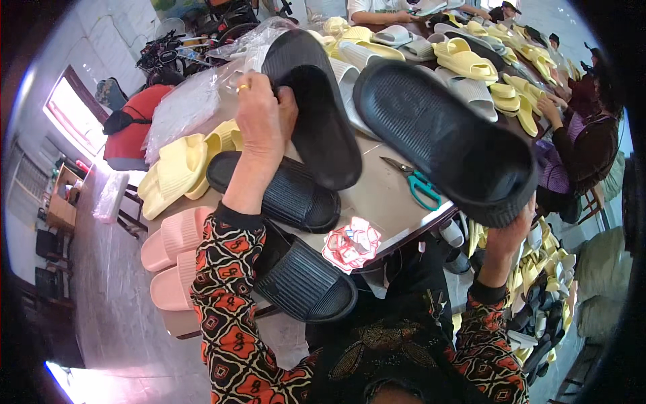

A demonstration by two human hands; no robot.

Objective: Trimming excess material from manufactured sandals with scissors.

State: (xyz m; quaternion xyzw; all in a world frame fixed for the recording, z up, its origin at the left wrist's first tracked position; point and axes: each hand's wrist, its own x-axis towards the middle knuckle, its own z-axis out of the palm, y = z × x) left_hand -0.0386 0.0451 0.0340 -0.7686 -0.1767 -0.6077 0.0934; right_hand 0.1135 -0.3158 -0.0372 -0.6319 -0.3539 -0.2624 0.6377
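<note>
My left hand (259, 118) grips a black slide slipper (326, 138) by its strap, fingers wrapped round the edge, with the sole hanging toward me. Raised at the right, a second black slide slipper (437, 131) is held at its heel end by my right hand (509, 236), whose fingers are mostly hidden beneath the sole. Below my left forearm lie two more black slippers, one ribbed slipper (296, 198) on the table and a nearer ribbed slipper (313, 279) at its edge. Beside them sits a small heap of red-and-white labels (351, 246).
Scissors with teal handles (424, 192) lie on the table (383, 202). Yellow slippers (176, 168) and pink slippers (178, 239) rest at the left. Slippers (471, 60) pile up at the back; more cover the floor at right. A co-worker (592, 128) sits at the right.
</note>
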